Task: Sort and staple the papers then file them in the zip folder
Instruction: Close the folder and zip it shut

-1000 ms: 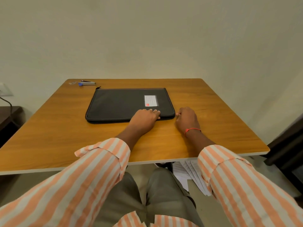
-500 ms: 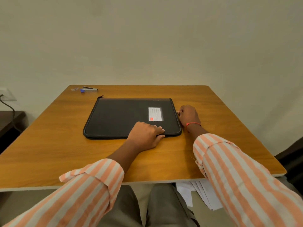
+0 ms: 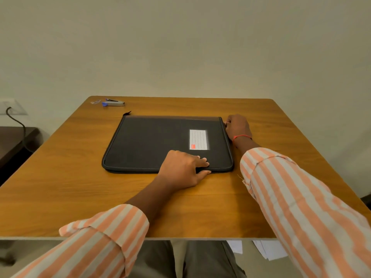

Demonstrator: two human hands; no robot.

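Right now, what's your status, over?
Left grip pressing zip folder near edge. Right grip pinching its far right corner. Stapler far left, out of the way.

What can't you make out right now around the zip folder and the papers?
All in the head view:
- Zip pull: covered by the right hand, curled at the zip folder's far right corner.
- Folder contents: hidden by its closed cover.
- Label writing: too small.
- Papers on the floor: mostly hidden by the table edge and right sleeve; stapled or not, unclear.
- Small item beside the stapler: too small to identify.
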